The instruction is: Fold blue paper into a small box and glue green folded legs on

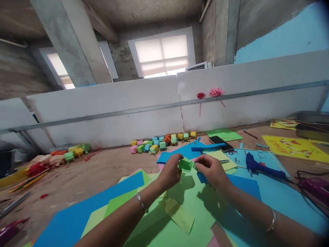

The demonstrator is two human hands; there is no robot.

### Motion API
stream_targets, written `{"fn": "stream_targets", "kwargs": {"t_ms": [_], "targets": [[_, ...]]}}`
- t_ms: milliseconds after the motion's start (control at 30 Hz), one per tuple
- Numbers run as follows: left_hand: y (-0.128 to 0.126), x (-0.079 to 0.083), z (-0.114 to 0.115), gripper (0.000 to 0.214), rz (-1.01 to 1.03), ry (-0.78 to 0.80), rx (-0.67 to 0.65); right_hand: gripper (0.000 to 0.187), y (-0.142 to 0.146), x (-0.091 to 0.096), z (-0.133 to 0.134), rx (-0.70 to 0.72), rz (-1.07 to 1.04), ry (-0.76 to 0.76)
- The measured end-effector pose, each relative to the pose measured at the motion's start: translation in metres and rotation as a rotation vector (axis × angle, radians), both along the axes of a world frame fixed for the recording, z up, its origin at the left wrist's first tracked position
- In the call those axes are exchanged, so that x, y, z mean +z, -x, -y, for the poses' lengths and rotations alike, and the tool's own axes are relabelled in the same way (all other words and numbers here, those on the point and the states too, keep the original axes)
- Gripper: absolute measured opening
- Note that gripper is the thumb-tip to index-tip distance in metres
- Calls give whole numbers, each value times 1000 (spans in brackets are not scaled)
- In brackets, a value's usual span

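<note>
My left hand (171,170) pinches a small folded piece of green paper (185,164) above the layered sheets. At the paper's right end, the thumb and fingers of my right hand (209,168) are pressed together on its edge. Below my right hand lies a small dark blue piece (202,177), partly covered by the hand. A large light green sheet (177,195) spreads under both hands, with a yellowish paper scrap (180,215) on it. Blue sheets (84,207) stick out to the left.
Several small paper boxes (154,149) stand by the white partition (108,132); more are heaped at left (69,156). To the right are a phone (221,143), a blue glue gun (263,168) with a cord, and a yellow card (295,148). Pencils (32,180) lie at left.
</note>
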State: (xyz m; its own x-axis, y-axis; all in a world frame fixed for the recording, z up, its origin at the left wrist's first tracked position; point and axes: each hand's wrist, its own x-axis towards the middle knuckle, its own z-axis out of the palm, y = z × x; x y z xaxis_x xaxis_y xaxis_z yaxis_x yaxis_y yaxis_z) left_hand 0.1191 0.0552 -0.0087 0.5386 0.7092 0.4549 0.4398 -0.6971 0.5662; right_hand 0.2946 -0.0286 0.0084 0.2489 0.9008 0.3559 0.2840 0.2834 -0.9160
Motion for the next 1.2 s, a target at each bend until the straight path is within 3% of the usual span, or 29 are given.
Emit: {"fn": "stream_targets", "kwargs": {"t_ms": [233,467,600,767,1000,1200], "targets": [[4,-4,38,50,177,134,6,16,13,-2,16,37,450,-238],[3,4,56,41,312,399,-99,16,15,-9,18,-57,716,-308],[-1,8,60,40,425,550,-40,15,15,-14,18,-77,796,-324],[-10,2,57,37,416,500,65,14,17,-18,18,-104,877,-348],[-17,-7,46,36,363,354,200,27,21,-21,21,-205,982,-409],[-19,-9,49,35,354,289,208,11,23,-21,22,-316,1032,-429]]}}
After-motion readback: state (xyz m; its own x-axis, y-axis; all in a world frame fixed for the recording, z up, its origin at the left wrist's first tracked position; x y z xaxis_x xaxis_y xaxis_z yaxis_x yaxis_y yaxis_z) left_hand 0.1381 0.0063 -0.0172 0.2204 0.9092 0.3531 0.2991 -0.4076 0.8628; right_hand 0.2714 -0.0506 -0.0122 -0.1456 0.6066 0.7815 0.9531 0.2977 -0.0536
